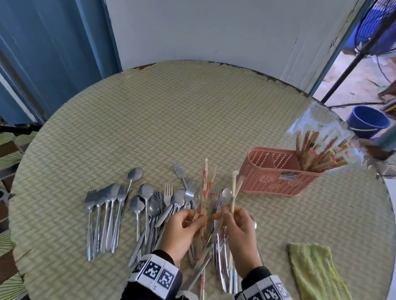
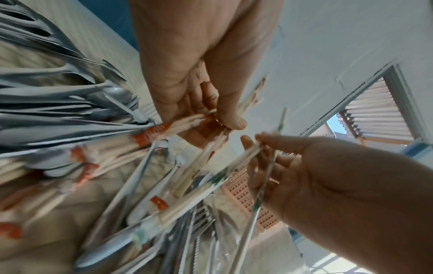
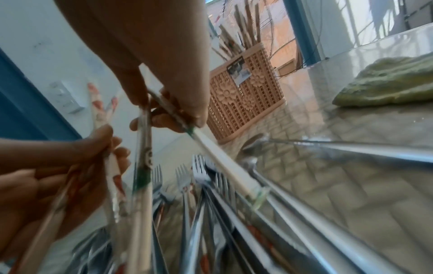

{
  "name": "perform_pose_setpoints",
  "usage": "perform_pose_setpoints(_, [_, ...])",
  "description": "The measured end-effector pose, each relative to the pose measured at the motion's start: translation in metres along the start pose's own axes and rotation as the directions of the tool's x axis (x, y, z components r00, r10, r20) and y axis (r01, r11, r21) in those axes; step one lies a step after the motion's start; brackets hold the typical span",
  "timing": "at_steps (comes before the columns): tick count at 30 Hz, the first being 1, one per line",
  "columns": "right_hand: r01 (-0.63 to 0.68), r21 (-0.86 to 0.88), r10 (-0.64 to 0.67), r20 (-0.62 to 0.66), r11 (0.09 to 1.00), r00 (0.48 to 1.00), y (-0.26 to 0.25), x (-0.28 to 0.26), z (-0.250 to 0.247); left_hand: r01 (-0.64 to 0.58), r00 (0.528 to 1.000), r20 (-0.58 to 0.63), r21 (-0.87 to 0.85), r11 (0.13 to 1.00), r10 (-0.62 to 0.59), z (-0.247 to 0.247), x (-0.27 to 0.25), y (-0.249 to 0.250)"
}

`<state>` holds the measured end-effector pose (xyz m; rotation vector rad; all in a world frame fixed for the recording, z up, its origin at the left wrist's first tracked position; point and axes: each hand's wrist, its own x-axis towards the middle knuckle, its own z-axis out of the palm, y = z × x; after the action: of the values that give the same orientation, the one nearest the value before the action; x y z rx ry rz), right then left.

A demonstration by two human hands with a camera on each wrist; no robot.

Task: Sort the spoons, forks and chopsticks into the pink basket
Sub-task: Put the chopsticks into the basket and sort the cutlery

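My left hand point(image 1: 187, 221) grips a bunch of wrapped chopsticks with red print point(image 1: 204, 189), held upright above the cutlery pile. My right hand point(image 1: 234, 219) pinches two wrapped chopsticks with green print point(image 1: 234, 190), just right of the left bunch. In the left wrist view the left hand point(image 2: 206, 103) pinches the red-printed wrappers point(image 2: 152, 135). In the right wrist view the right hand point(image 3: 168, 111) holds the green-printed chopsticks point(image 3: 220, 159). Steel spoons and forks point(image 1: 150, 204) lie spread on the table. The pink basket point(image 1: 275, 176) stands at the right with several chopsticks point(image 1: 317, 152) in its right compartment.
A round table with a woven-pattern cover point(image 1: 170, 120) bears everything. A folded green striped cloth point(image 1: 319, 278) lies at the right front. Clear plastic wrap point(image 1: 323, 127) sticks up behind the basket. A blue bucket point(image 1: 367, 121) and a fan stand point(image 1: 354, 60) are beyond the table.
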<state>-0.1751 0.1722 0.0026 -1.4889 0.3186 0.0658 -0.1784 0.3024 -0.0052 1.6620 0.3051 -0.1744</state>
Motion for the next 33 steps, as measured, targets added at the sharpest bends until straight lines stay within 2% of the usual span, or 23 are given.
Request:
perform_pose_setpoints(2, [0.049,0.007,-0.049,-0.044,0.999,0.998,-0.013,0.003,-0.013,-0.023,1.0,0.006,-0.014,1.0,0.023,0.009,0.003,0.01])
perform_pose_setpoints(5, [0.162,-0.076,-0.169,-0.093,0.984,0.981,-0.035,0.015,-0.038,-0.091,0.996,0.005,-0.018,0.996,0.091,0.028,0.008,0.031])
perform_pose_setpoints(10, [0.325,-0.228,-0.358,-0.12,0.918,0.926,-0.082,0.037,-0.091,-0.123,0.992,-0.014,-0.195,0.973,0.123,0.073,0.014,0.072])
perform_pose_setpoints(13, [0.321,-0.382,-0.418,-0.206,0.867,0.884,-0.111,0.049,-0.129,-0.248,0.968,-0.01,-0.223,0.943,0.252,0.103,0.016,0.101])
perform_pose_setpoints(16, [0.307,-0.481,-0.481,-0.293,0.821,0.826,-0.134,0.065,-0.168,-0.333,0.942,-0.004,-0.171,0.927,0.337,0.13,0.024,0.123])
perform_pose_setpoints(19, [0.314,-0.511,-0.523,-0.34,0.8,0.781,-0.145,0.083,-0.194,-0.387,0.921,-0.099,-0.109,0.915,0.378,0.156,0.038,0.135])
perform_pose_setpoints(21, [0.329,-0.554,-0.563,-0.326,0.765,0.76,-0.151,0.091,-0.206,-0.421,0.903,-0.154,-0.127,0.898,0.401,0.172,0.044,0.142])
perform_pose_setpoints(26, [0.382,-0.589,-0.615,-0.263,0.713,0.743,-0.155,0.107,-0.212,-0.464,0.874,-0.223,-0.114,0.879,0.432,0.202,0.057,0.151])
perform_pose_setpoints(28, [0.403,-0.551,-0.606,-0.254,0.731,0.753,-0.153,0.113,-0.213,-0.471,0.863,-0.256,-0.093,0.877,0.436,0.213,0.063,0.15])
perform_pose_setpoints(31, [0.433,-0.514,-0.605,-0.231,0.741,0.761,-0.149,0.12,-0.213,-0.466,0.863,-0.244,-0.047,0.883,0.442,0.226,0.07,0.143])
perform_pose_setpoints(33, [0.43,-0.503,-0.586,-0.201,0.749,0.785,-0.142,0.127,-0.213,-0.466,0.863,-0.239,-0.04,0.884,0.444,0.233,0.075,0.137])
